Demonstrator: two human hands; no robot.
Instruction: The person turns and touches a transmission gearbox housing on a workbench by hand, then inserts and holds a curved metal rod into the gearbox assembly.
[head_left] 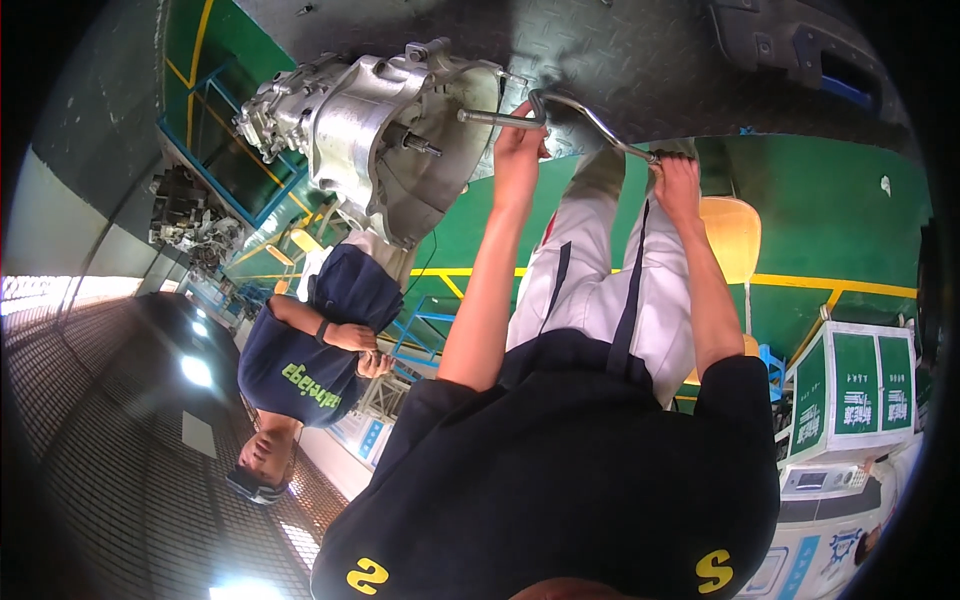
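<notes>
Both of my hands are closed on a bent silver speed brace (pixel 590 115). My left hand (pixel 517 145) grips it near its crank bend, and its straight end points left toward the bell housing. My right hand (pixel 678 185) is wrapped round the other end, above my right thigh. To the left of my left hand, a silver gearbox (pixel 345 130) lies on the table, its wide bell housing opening facing me. A splined input shaft (pixel 415 142) sticks out inside that opening. The brace's straight end overlaps the housing opening; whether they touch I cannot tell.
The dark metal tabletop (pixel 620 60) has a diamond tread. A dark plastic case (pixel 800 50) lies at its far right. Another person (pixel 310 350) stands at the left, hands together. A wooden stool (pixel 730 240) and a green-and-white cabinet (pixel 850 390) stand at the right.
</notes>
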